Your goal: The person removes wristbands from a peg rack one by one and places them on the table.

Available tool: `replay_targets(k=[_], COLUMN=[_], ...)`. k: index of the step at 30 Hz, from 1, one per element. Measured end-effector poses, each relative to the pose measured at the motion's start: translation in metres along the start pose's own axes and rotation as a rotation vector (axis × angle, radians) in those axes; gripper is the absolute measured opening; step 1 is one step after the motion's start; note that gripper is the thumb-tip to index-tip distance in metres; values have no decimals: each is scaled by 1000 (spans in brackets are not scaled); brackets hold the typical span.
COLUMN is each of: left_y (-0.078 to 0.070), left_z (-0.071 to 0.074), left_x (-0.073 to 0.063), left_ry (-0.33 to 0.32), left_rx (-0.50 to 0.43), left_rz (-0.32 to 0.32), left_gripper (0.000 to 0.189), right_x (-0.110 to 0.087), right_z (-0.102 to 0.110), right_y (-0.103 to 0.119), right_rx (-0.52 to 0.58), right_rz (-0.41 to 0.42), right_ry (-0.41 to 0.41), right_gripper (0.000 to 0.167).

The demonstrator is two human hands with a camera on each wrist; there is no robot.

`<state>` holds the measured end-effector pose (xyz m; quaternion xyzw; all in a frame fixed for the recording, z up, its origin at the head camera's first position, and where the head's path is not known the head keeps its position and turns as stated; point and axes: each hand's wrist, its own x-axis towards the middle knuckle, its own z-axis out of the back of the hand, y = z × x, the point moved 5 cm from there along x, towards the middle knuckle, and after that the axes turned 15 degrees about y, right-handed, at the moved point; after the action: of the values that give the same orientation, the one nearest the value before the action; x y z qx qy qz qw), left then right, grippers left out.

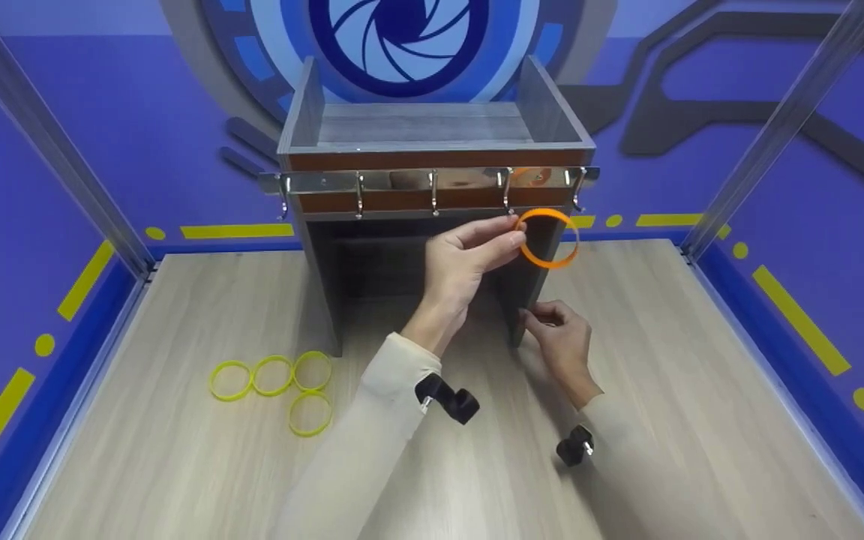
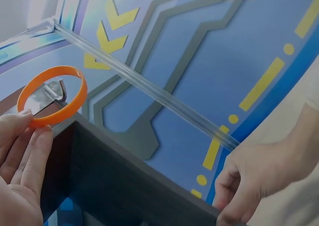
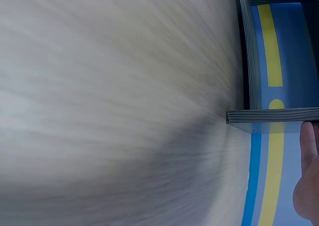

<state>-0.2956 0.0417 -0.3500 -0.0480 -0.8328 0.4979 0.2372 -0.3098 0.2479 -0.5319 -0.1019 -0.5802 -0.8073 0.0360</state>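
My left hand (image 1: 462,266) pinches an orange wristband (image 1: 550,264) by its left edge, between thumb and fingers. The band is held up just in front of the metal hook rail (image 1: 394,180), near its right end; a hook (image 2: 61,90) shows through the loop in the left wrist view. My right hand (image 1: 563,337) grips the grey wooden rack's right side panel (image 2: 144,161) low down, at its front edge. In the right wrist view only part of that hand shows, with fingers (image 3: 308,141) against the panel's outer face.
Several yellow wristbands (image 1: 231,399) lie on the wooden table (image 1: 177,480), left of the rack. An open-topped tray (image 1: 424,124) forms the rack's upper part. Blue printed walls (image 1: 64,150) with metal corner posts (image 1: 784,120) enclose the table.
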Motion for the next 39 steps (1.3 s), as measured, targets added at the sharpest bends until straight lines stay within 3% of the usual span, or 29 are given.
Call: replay_targets(k=[18,28,39], left_y=[-12,-19,-12], left_z=[44,82,127], left_x=[-28,-59,-100], left_ry=[-115,-233,-371], left_rx=[55,102,120], left_rz=[-29,-27,27], left_gripper=[24,22,24], right_x=[-2,-2,-1], right_z=[0,0,-1], right_y=[-2,-1,-1], right_rx=[18,-14,33], right_rz=[-5,0,10], right_ry=[16,15,9], right_gripper=[14,14,13])
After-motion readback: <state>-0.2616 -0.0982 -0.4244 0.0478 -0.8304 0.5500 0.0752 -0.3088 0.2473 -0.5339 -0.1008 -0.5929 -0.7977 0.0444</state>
